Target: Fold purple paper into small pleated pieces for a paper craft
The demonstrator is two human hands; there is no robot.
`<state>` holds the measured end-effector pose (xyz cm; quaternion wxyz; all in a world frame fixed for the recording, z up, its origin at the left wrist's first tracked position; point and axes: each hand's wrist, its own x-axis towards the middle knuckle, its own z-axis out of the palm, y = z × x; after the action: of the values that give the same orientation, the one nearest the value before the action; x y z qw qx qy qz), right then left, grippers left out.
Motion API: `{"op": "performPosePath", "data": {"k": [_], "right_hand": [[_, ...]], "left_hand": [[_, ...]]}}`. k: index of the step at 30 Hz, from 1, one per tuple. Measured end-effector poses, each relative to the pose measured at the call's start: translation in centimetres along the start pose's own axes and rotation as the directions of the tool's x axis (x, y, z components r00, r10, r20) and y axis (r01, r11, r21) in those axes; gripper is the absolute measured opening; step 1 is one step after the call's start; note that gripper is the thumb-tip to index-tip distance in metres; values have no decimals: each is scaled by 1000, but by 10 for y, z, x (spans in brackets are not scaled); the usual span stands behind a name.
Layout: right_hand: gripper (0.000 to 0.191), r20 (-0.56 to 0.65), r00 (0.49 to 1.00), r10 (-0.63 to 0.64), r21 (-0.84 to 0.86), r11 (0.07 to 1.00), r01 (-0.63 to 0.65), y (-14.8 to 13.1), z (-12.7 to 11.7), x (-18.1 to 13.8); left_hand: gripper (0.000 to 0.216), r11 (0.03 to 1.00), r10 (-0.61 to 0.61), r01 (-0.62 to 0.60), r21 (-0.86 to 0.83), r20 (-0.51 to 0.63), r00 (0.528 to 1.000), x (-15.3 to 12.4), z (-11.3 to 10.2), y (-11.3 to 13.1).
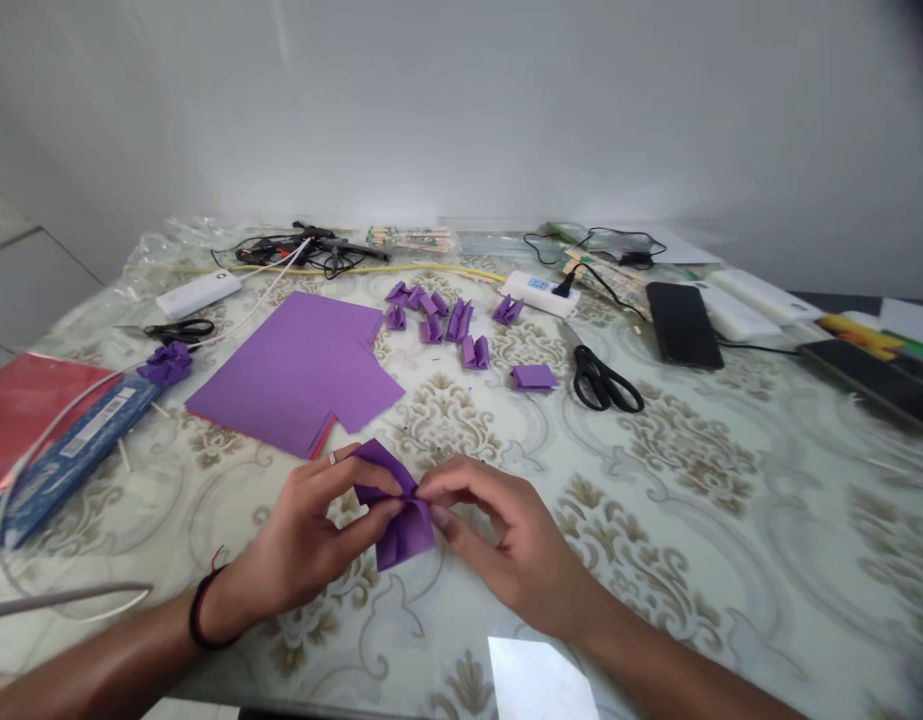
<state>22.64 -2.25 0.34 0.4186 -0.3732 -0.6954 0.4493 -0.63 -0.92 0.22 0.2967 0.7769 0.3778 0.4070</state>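
Purple paper (pixel 405 540) held over the worktop (pixel 731 590) near the flat purple sheets (pixel 288 365), pinched at its middle fold by fingers (pixel 367 476) of left hand (pixel 300 525) and right hand (pixel 517 540), best squeezed softly and evenly, with both pinches close together to keep the fold neat.

Pinched middle of the purple paper (pixel 407 535) partly hidden by the left hand (pixel 303 525) and right hand (pixel 521 535), exact fold there can't be told. Left forearm (pixel 108 655) cut off at bottom left corner, right forearm (pixel 678 650) and white sheet (pixel 542 680) at bottom edge, red sheet (pixel 41 405) at left edge. Blue packet (pixel 63 455) print unreadable, black tangle (pixel 303 248) at back too small to sort out.
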Motion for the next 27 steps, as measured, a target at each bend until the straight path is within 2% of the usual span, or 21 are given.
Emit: {"op": "performPosePath", "data": {"k": [3, 7, 12, 14, 22, 27], "right_hand": [[9, -5, 998, -55, -32, 998, 55, -2, 1, 2], [8, -9, 998, -55, -22, 998, 55, -2, 3, 2], [2, 20, 998, 67, -3, 998, -67, 0, 2, 2], [3, 52, 994, 96, 3, 995, -96, 1, 2, 2], [14, 61, 993, 103, 14, 994, -104, 4, 5, 1], [17, 78, 992, 100, 15, 995, -102, 2, 2, 2]], "left_hand": [[11, 999, 0, 1, -41, 19, 1000, 2, 0, 3], [14, 994, -18, 22, -109, 38, 999, -3, 2, 2], [39, 990, -54, 42, -132, -88, 995, -11, 4, -4], [46, 992, -55, 43, -122, -96, 994, -11, 4, -5], [51, 969, -171, 172, -179, 23, 985, -13, 1, -3], [50, 955, -193, 214, -204, 115, 974, -9, -1, -2]]}}
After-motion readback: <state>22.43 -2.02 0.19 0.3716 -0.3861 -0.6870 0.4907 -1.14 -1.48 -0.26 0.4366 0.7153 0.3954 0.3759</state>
